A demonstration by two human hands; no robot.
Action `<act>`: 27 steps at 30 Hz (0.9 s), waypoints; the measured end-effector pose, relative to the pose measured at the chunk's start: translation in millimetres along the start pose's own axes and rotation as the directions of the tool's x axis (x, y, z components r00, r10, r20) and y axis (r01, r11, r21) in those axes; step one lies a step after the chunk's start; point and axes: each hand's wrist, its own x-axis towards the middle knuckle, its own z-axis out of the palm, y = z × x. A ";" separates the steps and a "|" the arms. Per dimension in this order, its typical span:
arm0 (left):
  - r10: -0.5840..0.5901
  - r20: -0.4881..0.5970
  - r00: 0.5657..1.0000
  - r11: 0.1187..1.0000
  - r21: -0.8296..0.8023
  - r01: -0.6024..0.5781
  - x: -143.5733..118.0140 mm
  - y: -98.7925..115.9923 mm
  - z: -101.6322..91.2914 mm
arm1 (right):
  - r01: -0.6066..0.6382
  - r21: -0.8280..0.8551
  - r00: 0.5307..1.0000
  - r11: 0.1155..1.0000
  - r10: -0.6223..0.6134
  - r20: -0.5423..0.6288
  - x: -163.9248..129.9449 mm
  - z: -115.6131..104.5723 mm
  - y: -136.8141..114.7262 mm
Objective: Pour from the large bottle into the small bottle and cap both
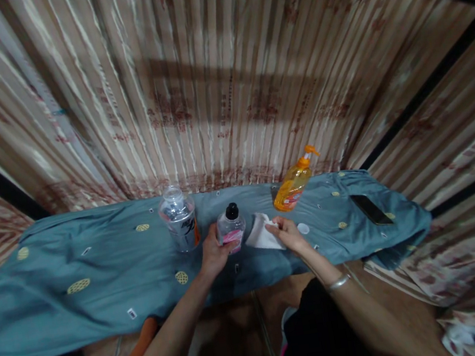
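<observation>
My left hand (215, 251) is wrapped round a clear bottle (231, 226) with a black cap and a pink label; the bottle is upright at the middle of the cloth-covered surface. In my right hand (287, 233) a white tissue or cloth (264, 234) is pinched, its loose part spread toward the bottle but apart from it. To the left of my left hand stands a clear plastic cup (182, 228) with dark and orange print and a clear bottle-like top inside it. Beyond my right hand is an orange pump bottle (291, 189) of yellow-orange liquid.
A teal patterned cloth (111, 262) covers the long narrow surface. A small white round piece (303, 228) lies right of my right hand, and a dark phone (371, 209) lies farther right. Patterned curtains (206, 87) hang close behind, with dark bars (425, 93) at the sides.
</observation>
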 end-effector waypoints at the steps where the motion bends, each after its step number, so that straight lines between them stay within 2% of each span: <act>1: -0.001 0.005 1.000 1.000 -0.001 0.001 -0.7 -1.4 1.4 | 0.010 0.113 1.000 0.993 -0.009 -0.008 -3.7 -3.7 -7.2; 4: 0.008 0.034 0.999 1.000 -0.001 -0.008 -3.1 -6.9 7.3 | 0.085 0.491 0.995 0.867 -0.095 -0.005 -17.8 -5.5 -39.0; 6: 0.019 0.061 0.998 1.000 0.005 -0.019 -4.2 -10.8 10.5 | 0.191 0.538 0.976 0.821 -0.216 -0.017 -27.2 -1.5 -60.2; 9: 0.027 0.101 0.995 0.999 0.015 -0.029 -5.1 -15.8 12.5 | 0.333 0.418 0.940 0.845 -0.329 -0.084 -36.3 6.0 -78.6; 12: 0.030 0.124 0.992 0.999 0.032 -0.034 -5.4 -18.9 12.0 | 0.338 0.214 0.938 0.917 -0.309 -0.158 -34.4 12.9 -84.5; 14: 0.033 0.120 0.992 0.998 0.053 -0.039 -5.7 -19.5 11.2 | 0.341 0.109 0.932 0.934 -0.321 -0.166 -26.2 17.8 -88.6; 17: 0.034 0.090 0.995 0.995 0.093 -0.042 -6.4 -18.2 10.1 | 0.314 0.100 0.949 0.944 -0.308 -0.070 -8.5 25.8 -98.0; 21: 0.039 0.057 0.998 0.990 0.135 -0.047 -8.3 -14.1 7.4 | 0.258 0.207 0.964 0.944 -0.267 0.017 7.5 32.2 -102.1; 25: 0.042 0.112 0.993 0.989 0.138 -0.057 -10.7 -10.9 3.8 | 0.294 0.388 0.924 0.873 -0.364 0.118 11.3 26.1 -83.3; 27: 0.036 0.134 0.990 0.989 0.135 -0.055 -11.2 -9.8 2.7 | 0.241 0.476 0.905 0.846 -0.373 0.205 12.2 21.3 -70.4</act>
